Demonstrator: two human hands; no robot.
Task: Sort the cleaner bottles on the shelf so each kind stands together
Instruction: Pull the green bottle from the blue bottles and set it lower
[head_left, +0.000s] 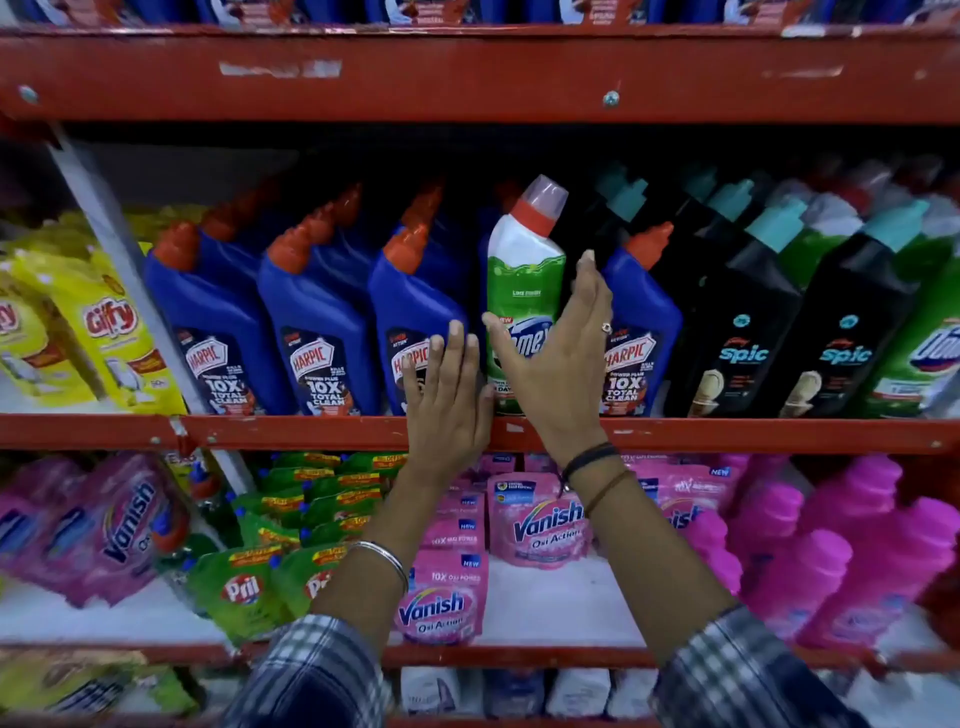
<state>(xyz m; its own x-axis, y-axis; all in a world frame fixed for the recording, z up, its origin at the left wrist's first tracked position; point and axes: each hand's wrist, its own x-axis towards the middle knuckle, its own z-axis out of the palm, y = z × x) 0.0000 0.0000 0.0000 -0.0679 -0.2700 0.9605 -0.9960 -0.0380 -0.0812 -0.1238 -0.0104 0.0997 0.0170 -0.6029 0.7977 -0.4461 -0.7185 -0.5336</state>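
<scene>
A green-and-white Domex bottle (524, 270) with a red collar stands on the middle shelf (291, 431), amid blue Harpic bottles. Three Harpic bottles (317, 322) stand in a row to its left and one Harpic bottle (641, 322) stands to its right. My right hand (558, 358) wraps the Domex bottle, thumb across the label and fingers along its right side. My left hand (447, 400) lies flat, fingers straight, against the nearest Harpic bottle (410, 301) on the left. Black Spic bottles (743, 332) with teal caps follow on the right, then more green Domex bottles (935, 338).
Yellow Giffy pouches (104, 322) lie at the far left behind a slanted metal strut (119, 260). The shelf below holds pink Vanish pouches (545, 525), green Pril pouches (244, 587) and pink bottles (841, 545). A red shelf beam (467, 78) runs close above the bottle tops.
</scene>
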